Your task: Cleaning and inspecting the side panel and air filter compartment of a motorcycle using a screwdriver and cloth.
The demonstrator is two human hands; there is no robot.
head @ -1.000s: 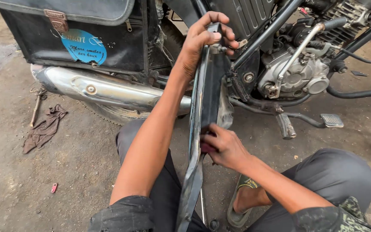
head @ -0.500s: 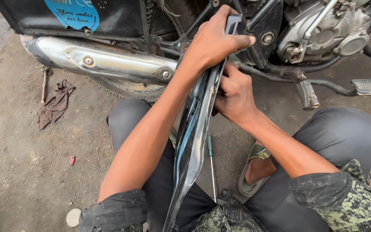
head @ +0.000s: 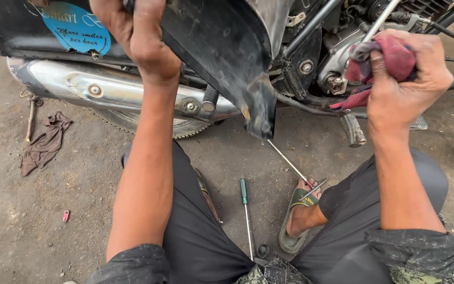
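My left hand (head: 143, 37) grips the top of a black motorcycle side panel (head: 227, 58), lifted in front of the bike with its pointed lower tip hanging down. My right hand (head: 408, 79) is closed around a crumpled red rag (head: 382, 63), held near the engine (head: 342, 58) at the upper right. The two hands are apart, with the panel between them.
A chrome exhaust pipe (head: 106, 92) and a black side bag with a blue sticker (head: 77, 31) lie to the left. A green-handled screwdriver (head: 245, 210) and a thin rod (head: 287, 160) rest on the dirt ground between my knees. A brown cloth (head: 45, 142) lies far left.
The panel has been raised and turned broadside. My right hand left the panel and now holds the red rag up by the engine. The camera view has shifted lower.
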